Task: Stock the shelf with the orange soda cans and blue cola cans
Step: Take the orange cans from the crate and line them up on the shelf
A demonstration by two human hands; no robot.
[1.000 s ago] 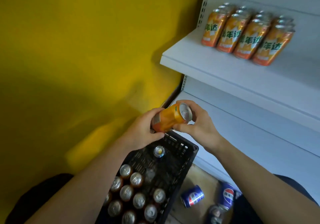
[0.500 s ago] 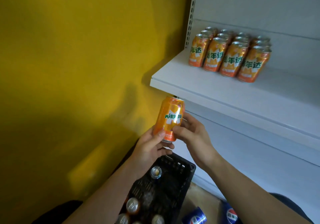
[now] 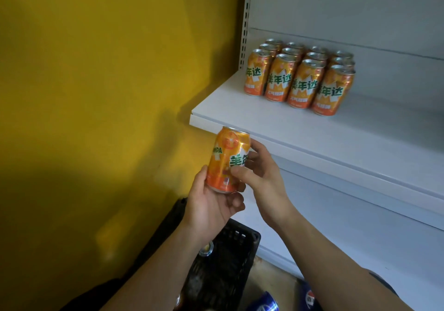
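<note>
Both hands, left hand [image 3: 211, 205] and right hand [image 3: 262, 178], grip the orange soda can [image 3: 227, 159]: rigid, smooth, probably full and heavy; hold mid-body.

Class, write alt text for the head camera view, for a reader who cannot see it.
Both hands, the left hand and right hand, hold an upright orange soda can just below a white shelf already stocked with orange cans. A black crate sits below, beside a yellow wall.
</note>
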